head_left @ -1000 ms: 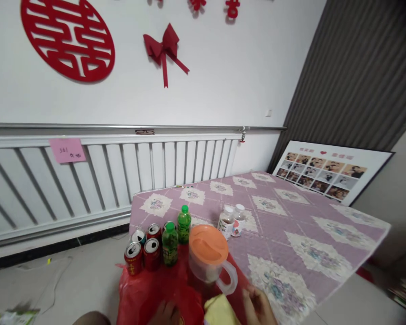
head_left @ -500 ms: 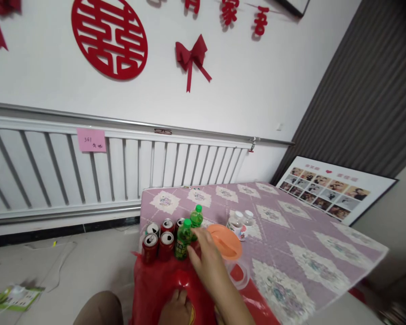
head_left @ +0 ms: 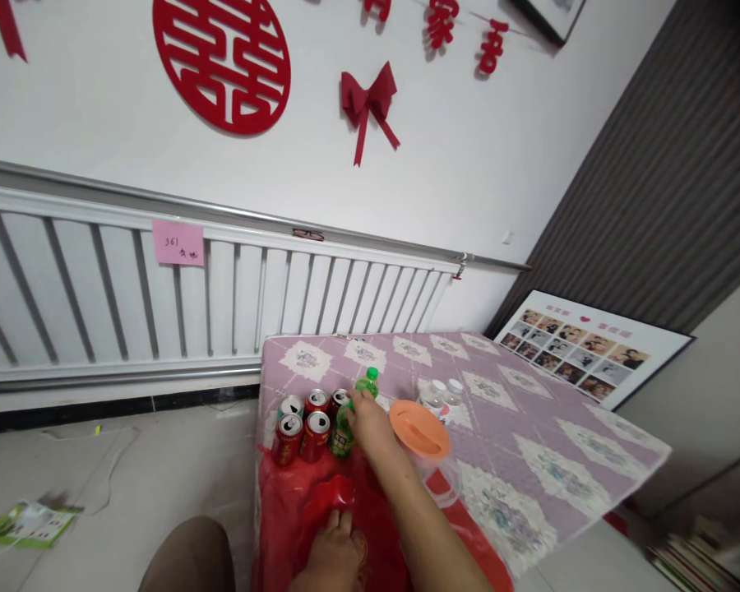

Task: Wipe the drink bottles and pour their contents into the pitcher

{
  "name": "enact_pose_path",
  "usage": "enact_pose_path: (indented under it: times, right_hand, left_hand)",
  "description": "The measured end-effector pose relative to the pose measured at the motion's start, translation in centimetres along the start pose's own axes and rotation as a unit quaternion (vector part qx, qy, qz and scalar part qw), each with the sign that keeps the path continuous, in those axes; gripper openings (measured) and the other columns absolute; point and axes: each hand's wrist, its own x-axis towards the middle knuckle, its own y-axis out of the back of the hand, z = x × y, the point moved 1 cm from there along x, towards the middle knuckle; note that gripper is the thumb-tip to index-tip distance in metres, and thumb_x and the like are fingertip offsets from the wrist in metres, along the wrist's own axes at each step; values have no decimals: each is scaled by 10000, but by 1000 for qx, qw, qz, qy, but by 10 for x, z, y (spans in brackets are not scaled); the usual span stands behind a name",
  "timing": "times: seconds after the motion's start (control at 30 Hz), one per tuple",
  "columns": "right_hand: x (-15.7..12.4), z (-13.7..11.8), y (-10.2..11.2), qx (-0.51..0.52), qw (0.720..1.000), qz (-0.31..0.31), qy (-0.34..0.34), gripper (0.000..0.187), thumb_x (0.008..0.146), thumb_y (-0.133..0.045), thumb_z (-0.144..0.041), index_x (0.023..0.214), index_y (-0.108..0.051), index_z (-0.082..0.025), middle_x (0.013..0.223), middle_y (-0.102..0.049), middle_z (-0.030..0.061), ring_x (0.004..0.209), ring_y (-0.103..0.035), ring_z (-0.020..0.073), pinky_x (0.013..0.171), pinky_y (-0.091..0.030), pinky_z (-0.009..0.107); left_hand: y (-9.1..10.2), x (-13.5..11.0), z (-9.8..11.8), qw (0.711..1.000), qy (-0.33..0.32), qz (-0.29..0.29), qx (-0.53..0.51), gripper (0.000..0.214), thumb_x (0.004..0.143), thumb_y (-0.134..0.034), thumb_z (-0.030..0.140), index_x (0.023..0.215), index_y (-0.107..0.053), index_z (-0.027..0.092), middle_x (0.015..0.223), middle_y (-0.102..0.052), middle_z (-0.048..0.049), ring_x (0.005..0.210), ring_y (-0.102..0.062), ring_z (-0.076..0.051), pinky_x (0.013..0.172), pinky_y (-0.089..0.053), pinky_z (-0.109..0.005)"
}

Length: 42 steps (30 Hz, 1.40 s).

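My right hand (head_left: 370, 423) is closed round the top of a small green drink bottle (head_left: 341, 437), covering its cap. Behind it stands a second green bottle (head_left: 368, 381) with a green cap. To the left of the held bottle, several opened drink cans (head_left: 289, 440) stand in a cluster, mostly red. Lower down, my left hand (head_left: 336, 549) has its fingers bent over a shiny red plastic bag (head_left: 330, 496); its thumb is hidden. A plastic container with an orange lid (head_left: 420, 429) is just right of my right forearm.
Two clear bottles with white caps (head_left: 437, 396) stand beyond the orange lid. A purple flowered cloth (head_left: 499, 444) covers the table, with red plastic sheeting at its near end. A white radiator (head_left: 234, 304) runs along the wall. A framed photo board (head_left: 592, 349) leans at the right.
My right hand has moved onto the nearer green bottle and closed round its top. My left hand stays on the red bag. The whole view has shifted slightly.
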Motion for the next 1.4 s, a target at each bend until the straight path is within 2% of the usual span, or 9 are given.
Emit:
enact_pose_path:
  times: [0.13,0.23,0.33,0.43,0.5,0.7,0.87,1.1,1.4]
  right_hand:
    - [-26,-1,36,18,998,63,25,363,849,-550,-96,1200,-578,-188,1146,-655,115,987,-650,232,845,-497,342]
    - [-54,4,61,32,994,98,30,391,838,-545,-142,1227,-562,-183,1141,-662,115,1029,-642,250,877,-495,374]
    - [-87,11,70,81,987,132,33,396,844,-547,-207,1239,-562,-193,1142,-677,107,1044,-650,257,869,-515,381]
    - [-115,16,57,129,984,123,15,390,856,-541,-245,1242,-566,-189,1130,-690,107,1008,-672,254,853,-538,390]
    - [-129,16,41,149,983,110,5,393,846,-545,-229,1233,-573,-165,1165,-684,127,1050,-663,265,897,-530,414]
    - [-144,4,4,170,984,61,-5,398,787,-550,-110,1175,-624,-161,1149,-700,128,1058,-657,273,930,-525,422]
    - [-143,-1,0,184,982,42,-18,358,763,-582,-95,1095,-676,-193,1091,-726,104,1000,-668,284,903,-530,429]
    - [-148,8,-5,229,965,115,-48,384,798,-635,-242,1178,-623,-188,1146,-698,112,1053,-646,277,892,-521,405]
    - [-142,14,-14,228,957,168,-66,155,760,-704,-276,879,-619,-225,905,-666,54,898,-607,254,813,-479,383]
  left_hand:
    - [3,-9,-3,999,-17,20,-22,644,624,-644,89,1267,-609,101,1514,-419,-186,1399,-379,-372,1127,-364,-452]
    - [18,-28,-7,997,-46,46,-41,579,685,-630,131,1263,-614,158,1541,-394,-129,1412,-366,-325,1158,-318,-414]
    - [42,-50,-17,982,-89,127,-111,458,761,-542,146,1204,-639,202,1365,-586,-100,1262,-530,-263,1114,-377,-387]
    - [62,-64,-27,955,-75,204,-202,464,789,-542,203,1251,-582,175,1297,-620,-125,1216,-559,-267,1096,-395,-421]
    - [66,-66,-29,940,-62,219,-253,520,760,-575,195,1276,-544,141,1322,-597,-149,1241,-541,-288,1104,-383,-454]
    - [56,-54,-4,903,-119,204,-359,819,619,-677,84,1382,-387,149,1444,-480,-157,1333,-456,-292,1143,-341,-455]
    - [48,-41,10,881,-149,241,-379,653,697,-647,142,1309,-417,150,1334,-562,-156,1205,-568,-265,1047,-442,-410]
    - [49,-40,9,892,-133,247,-355,558,681,-658,145,1205,-470,169,1183,-629,-112,1040,-638,-234,923,-501,-350]
    - [40,-32,11,893,-127,273,-335,541,691,-655,173,1198,-467,170,1189,-622,-126,1068,-629,-258,930,-496,-382]
